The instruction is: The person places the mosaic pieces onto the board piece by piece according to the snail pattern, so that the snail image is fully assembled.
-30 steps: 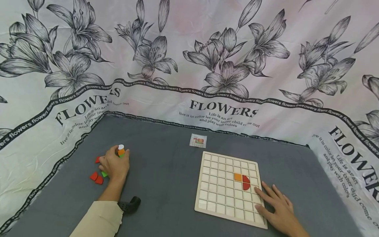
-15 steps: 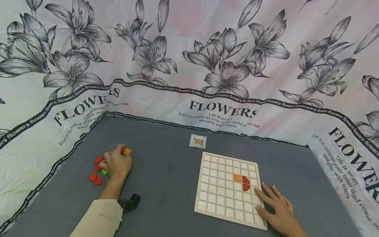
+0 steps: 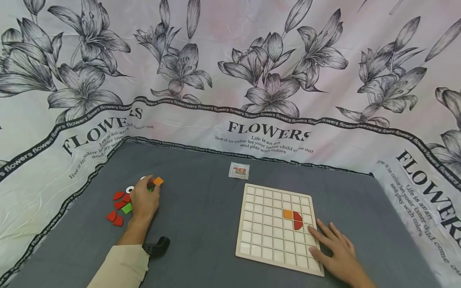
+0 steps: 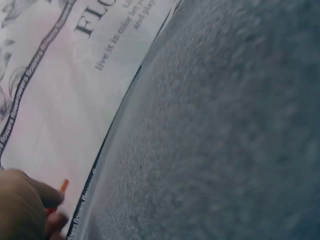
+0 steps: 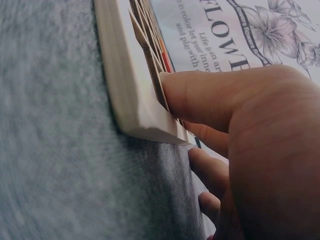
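In the head view my left hand (image 3: 145, 204) is over the loose tiles at the left, its thumb and fingertips pinching a flat orange tile (image 3: 158, 181). The left wrist view has the edge of that orange tile (image 4: 65, 185) sticking out past the fingertips. Green shows just under them. Beside the hand lie several red tiles (image 3: 117, 221), a green tile (image 3: 127, 208) and a white eye-like disc (image 3: 129, 190). My right hand (image 3: 336, 250) rests with spread fingers on the right edge of a wooden grid board (image 3: 264, 224), which bears an orange square (image 3: 287, 214) and two red quarter-rounds (image 3: 297, 221).
A small picture card (image 3: 239, 171) lies behind the board on the grey tabletop (image 3: 198, 224). A black strap piece (image 3: 158, 247) juts from the left wrist. Flower-printed fabric (image 3: 201, 124) walls the back and sides.
The left fingers have shifted slightly, and the orange tile has turned and moved right with them. More red tiles and the eye disc now show beside the hand. The right hand stays put.
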`<state>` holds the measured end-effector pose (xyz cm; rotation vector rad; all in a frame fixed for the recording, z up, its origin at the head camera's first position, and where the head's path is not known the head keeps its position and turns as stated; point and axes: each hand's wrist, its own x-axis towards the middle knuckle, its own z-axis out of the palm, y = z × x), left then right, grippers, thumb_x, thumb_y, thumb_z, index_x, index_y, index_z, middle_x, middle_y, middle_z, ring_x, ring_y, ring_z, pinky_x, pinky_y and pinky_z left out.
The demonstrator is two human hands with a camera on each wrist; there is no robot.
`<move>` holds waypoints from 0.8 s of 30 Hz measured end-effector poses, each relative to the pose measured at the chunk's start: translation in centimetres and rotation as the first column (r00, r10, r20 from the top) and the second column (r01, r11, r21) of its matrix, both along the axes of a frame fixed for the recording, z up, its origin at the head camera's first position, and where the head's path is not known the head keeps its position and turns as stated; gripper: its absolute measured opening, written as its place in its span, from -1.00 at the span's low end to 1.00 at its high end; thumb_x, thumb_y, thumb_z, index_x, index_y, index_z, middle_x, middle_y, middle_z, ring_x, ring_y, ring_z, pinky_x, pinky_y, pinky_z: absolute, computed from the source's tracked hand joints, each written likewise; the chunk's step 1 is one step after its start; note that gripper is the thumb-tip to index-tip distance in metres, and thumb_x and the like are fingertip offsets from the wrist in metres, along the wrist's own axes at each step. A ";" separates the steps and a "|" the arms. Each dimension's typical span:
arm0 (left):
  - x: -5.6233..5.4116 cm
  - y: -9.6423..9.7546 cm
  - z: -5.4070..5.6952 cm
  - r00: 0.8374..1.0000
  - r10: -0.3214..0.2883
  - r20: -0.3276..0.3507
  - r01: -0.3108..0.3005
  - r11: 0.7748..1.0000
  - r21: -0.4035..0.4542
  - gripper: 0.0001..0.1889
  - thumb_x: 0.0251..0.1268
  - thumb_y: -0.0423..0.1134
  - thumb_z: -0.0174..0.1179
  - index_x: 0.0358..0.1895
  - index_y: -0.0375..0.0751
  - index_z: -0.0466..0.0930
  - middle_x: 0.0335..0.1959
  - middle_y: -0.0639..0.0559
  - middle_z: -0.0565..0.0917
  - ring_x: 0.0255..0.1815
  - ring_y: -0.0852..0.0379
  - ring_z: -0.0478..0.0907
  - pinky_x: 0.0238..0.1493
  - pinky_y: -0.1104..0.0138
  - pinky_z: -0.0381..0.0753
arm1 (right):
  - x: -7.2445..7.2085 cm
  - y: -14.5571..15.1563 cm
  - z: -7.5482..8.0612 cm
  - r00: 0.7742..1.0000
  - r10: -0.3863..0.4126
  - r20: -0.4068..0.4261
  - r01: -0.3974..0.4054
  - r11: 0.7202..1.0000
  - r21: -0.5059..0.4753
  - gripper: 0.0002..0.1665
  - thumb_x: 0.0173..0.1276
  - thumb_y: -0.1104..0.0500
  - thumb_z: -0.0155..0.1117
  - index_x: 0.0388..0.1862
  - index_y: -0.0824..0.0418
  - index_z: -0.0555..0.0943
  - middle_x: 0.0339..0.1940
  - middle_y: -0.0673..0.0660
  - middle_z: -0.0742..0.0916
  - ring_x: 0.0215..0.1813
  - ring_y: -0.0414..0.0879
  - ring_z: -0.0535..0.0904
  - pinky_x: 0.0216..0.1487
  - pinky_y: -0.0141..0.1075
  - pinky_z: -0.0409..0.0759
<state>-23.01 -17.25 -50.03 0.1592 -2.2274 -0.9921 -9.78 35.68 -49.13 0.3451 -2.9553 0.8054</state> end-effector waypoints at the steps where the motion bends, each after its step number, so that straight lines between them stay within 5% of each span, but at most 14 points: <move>1: 0.0 0.1 0.1 0.999 -0.022 -0.038 0.022 1.000 0.006 -0.64 0.03 -0.54 0.38 -0.03 -0.50 0.62 -0.23 -0.31 0.66 -0.24 -0.23 0.60 -0.14 -0.04 0.51 | 0.0 0.0 0.0 1.000 0.001 0.001 -0.001 1.000 -0.002 -0.36 0.36 -0.02 0.27 0.39 0.08 0.43 0.46 0.29 0.28 0.42 0.43 -0.03 0.09 0.47 -0.15; 6: 0.5 1.0 0.5 0.986 -0.081 -0.143 0.087 0.996 0.034 -0.64 -0.05 -0.56 0.42 -0.08 -0.48 0.65 -0.28 -0.25 0.68 -0.33 -0.13 0.66 -0.27 0.07 0.58 | 0.0 -0.1 0.1 1.000 -0.003 0.001 0.003 1.000 0.008 -0.35 0.35 -0.04 0.27 0.40 0.04 0.43 0.47 0.27 0.28 0.43 0.41 -0.03 0.10 0.45 -0.14; 16: 2.2 5.0 1.5 0.944 -0.255 -0.210 0.268 0.963 0.036 -0.61 -0.11 -0.59 0.46 -0.10 -0.39 0.68 -0.26 -0.12 0.70 -0.33 0.00 0.65 -0.32 0.18 0.56 | -0.1 0.1 0.2 1.000 -0.006 -0.003 0.006 1.000 0.017 -0.34 0.35 -0.05 0.28 0.40 0.05 0.43 0.47 0.26 0.29 0.43 0.40 -0.02 0.11 0.44 -0.13; 24: 3.3 9.5 2.2 0.875 -0.414 -0.251 0.426 0.905 -0.009 -0.59 -0.14 -0.62 0.45 -0.10 -0.36 0.69 -0.26 -0.08 0.69 -0.30 0.08 0.63 -0.29 0.20 0.61 | -0.2 0.2 0.1 1.000 0.004 -0.001 -0.004 1.000 0.012 -0.35 0.35 -0.05 0.27 0.39 0.07 0.44 0.47 0.27 0.29 0.43 0.40 -0.03 0.10 0.44 -0.14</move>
